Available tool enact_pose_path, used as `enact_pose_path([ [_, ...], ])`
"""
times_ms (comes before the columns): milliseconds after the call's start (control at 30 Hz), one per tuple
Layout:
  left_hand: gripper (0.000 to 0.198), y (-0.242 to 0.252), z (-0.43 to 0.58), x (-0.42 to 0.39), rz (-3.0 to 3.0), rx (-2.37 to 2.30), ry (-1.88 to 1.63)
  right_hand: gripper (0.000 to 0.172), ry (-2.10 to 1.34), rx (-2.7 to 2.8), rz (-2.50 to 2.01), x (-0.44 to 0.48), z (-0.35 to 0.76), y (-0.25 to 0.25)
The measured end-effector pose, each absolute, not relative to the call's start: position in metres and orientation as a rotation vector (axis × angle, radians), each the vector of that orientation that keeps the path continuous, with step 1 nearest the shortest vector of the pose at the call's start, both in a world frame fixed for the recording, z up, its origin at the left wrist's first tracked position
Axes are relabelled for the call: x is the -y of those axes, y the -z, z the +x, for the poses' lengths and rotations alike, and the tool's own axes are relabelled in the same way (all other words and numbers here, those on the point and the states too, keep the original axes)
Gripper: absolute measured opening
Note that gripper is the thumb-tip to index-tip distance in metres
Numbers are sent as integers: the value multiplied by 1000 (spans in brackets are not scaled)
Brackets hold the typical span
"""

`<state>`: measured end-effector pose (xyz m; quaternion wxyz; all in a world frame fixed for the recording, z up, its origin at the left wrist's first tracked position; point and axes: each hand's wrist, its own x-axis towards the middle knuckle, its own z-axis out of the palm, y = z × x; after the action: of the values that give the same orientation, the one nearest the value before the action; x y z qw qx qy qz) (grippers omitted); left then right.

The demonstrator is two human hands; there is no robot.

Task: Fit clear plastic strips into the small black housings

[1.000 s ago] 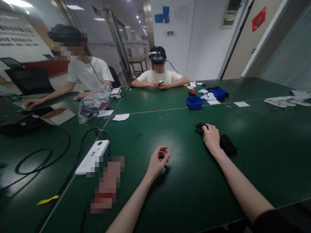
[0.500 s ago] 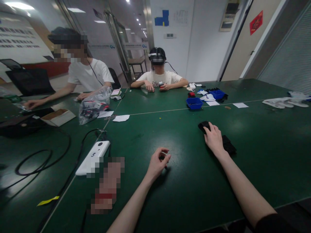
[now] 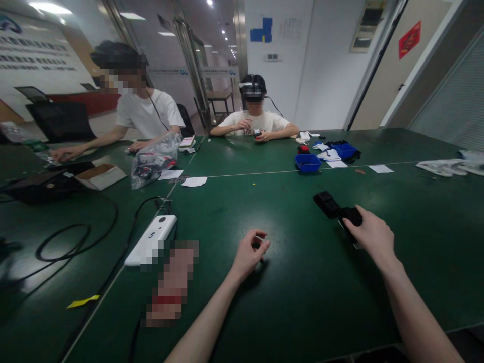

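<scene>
My right hand (image 3: 376, 237) is closed around the near black flat piece (image 3: 351, 217), thumb on its left side and fingers over its top. A pale edge shows along that piece's lower side; its exact kind is unclear. Just beyond, up and to the left, a black block-like piece (image 3: 327, 203) with a ridged top lies on the green table (image 3: 295, 282), its end close to or touching the held piece. My left hand (image 3: 251, 254) rests on the table in the middle, fingers loosely curled and thumb apart, with nothing visible in it.
A white power strip (image 3: 153, 239) with cables and a pixelated object (image 3: 176, 282) lie left. Farther back are a plastic bag (image 3: 155, 159), an open cardboard box (image 3: 100, 176), paper slips and a blue tray (image 3: 308, 163). Two people sit across the table, one holding a small cube-like object (image 3: 257, 134).
My right hand has moved from the far black piece back and right onto the near one. My left hand stays in place. The view has shifted slightly left.
</scene>
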<state>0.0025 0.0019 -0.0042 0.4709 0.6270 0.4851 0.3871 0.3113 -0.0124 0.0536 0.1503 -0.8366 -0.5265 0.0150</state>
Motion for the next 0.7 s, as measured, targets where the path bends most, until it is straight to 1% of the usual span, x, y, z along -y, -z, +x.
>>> enact_pose_path([
  [67, 28, 5, 2, -2, 1528, -1191, -947, 61, -87, 1513, -2245, 9, 301, -60],
  [133, 28, 6, 2, -3, 1513, -1182, -944, 60, -238, 1542, -2048, 3, 287, -61],
  [200, 30, 6, 2, -3, 1486, -1163, -946, 57, -518, 1585, -1826, -2, 268, -58],
  [300, 37, 4, 3, -3, 1396, -1115, -955, 51, -1085, 1551, -1462, -6, 234, -45],
  [367, 43, 3, 4, -3, 1319, -1080, -963, 47, -1380, 1308, -1330, -4, 209, -32],
  [433, 45, 2, 4, -2, 1277, -1059, -973, 45, -1589, 1119, -1221, 2, 188, -18],
  [500, 41, 4, 3, -2, 1300, -1081, -985, 42, -1704, 1079, -1132, 9, 172, -6],
  [600, 26, 7, 2, -2, 1390, -1159, -1010, 42, -1752, 1223, -1157, 16, 167, 1],
  [667, 21, 8, 2, -2, 1419, -1196, -1023, 44, -1690, 1406, -1263, 14, 177, -2],
  [700, 20, 9, 2, -3, 1421, -1207, -1024, 44, -1599, 1504, -1333, 11, 187, -6],
])
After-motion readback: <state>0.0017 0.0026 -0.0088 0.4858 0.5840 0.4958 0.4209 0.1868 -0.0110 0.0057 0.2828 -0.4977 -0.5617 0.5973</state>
